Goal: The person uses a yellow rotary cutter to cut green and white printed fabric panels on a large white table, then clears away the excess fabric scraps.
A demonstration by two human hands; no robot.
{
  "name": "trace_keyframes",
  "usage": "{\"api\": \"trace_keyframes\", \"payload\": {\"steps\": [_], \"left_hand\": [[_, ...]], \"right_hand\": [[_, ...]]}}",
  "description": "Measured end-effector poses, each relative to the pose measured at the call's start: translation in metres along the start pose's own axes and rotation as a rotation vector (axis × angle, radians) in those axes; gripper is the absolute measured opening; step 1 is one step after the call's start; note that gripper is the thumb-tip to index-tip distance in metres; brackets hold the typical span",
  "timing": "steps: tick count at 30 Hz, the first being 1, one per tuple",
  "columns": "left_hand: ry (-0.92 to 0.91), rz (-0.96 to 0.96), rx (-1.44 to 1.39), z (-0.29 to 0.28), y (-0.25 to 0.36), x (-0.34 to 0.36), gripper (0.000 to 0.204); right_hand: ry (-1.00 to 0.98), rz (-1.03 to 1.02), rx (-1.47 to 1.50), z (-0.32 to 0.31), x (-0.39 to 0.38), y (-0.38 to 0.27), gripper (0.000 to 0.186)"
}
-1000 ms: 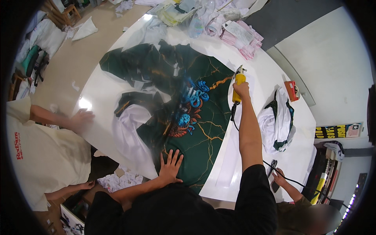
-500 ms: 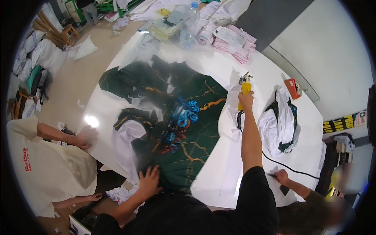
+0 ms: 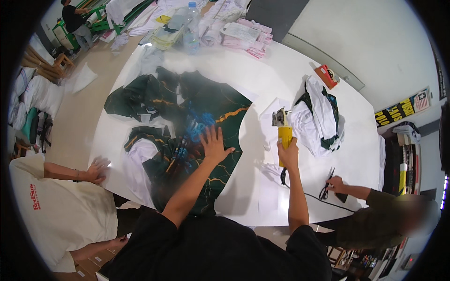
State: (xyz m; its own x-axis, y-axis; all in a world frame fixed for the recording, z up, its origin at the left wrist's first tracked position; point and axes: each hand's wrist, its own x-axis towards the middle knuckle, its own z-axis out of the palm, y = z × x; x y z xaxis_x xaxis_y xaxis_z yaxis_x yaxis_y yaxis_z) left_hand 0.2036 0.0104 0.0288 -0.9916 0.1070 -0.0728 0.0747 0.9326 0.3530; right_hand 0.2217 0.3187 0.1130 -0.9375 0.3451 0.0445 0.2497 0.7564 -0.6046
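Dark green printed fabric point(image 3: 227, 173), with gold veins and a blue motif, is spread over the white table. My left hand point(image 3: 216, 147) lies on it, fingers spread, palm down beside the blue motif. In my right hand point(image 3: 288, 153) is a yellow electric fabric cutter point(image 3: 284, 135), gripped round its body, its metal head pointing away from me. The cutter is right of the green fabric, above white sheet material point(image 3: 272, 201). A black cord point(image 3: 311, 195) trails from it to the right. Loose green and white pieces point(image 3: 145, 150) lie at the fabric's left.
A co-worker at right holds scissors point(image 3: 324, 191); another at left rests a hand point(image 3: 97, 171) on the white table point(image 3: 248, 215). A bundled white and green garment point(image 3: 318, 117) and a red tape dispenser point(image 3: 326, 76) are at right. Folded pink cloth point(image 3: 248, 40) and a bottle point(image 3: 191, 33) stand far back.
My left hand has moved from the fabric's near edge up to its middle. The cutter has come nearer to me, off the fabric's right edge. The right co-worker's scissors now show clearly.
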Motion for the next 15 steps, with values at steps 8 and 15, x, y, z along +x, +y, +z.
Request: {"api": "trace_keyframes", "payload": {"steps": [8,15], "left_hand": [[-0.361,0.146,0.195,-0.064,-0.100,-0.108,0.140],[-0.182,0.225,-0.030,-0.034,-0.107,-0.126,0.131]], "right_hand": [[-0.203,0.097,-0.020,-0.031,-0.155,-0.006,0.054],[-0.320,0.236,-0.061,-0.040,-0.249,-0.019,0.053]]}}
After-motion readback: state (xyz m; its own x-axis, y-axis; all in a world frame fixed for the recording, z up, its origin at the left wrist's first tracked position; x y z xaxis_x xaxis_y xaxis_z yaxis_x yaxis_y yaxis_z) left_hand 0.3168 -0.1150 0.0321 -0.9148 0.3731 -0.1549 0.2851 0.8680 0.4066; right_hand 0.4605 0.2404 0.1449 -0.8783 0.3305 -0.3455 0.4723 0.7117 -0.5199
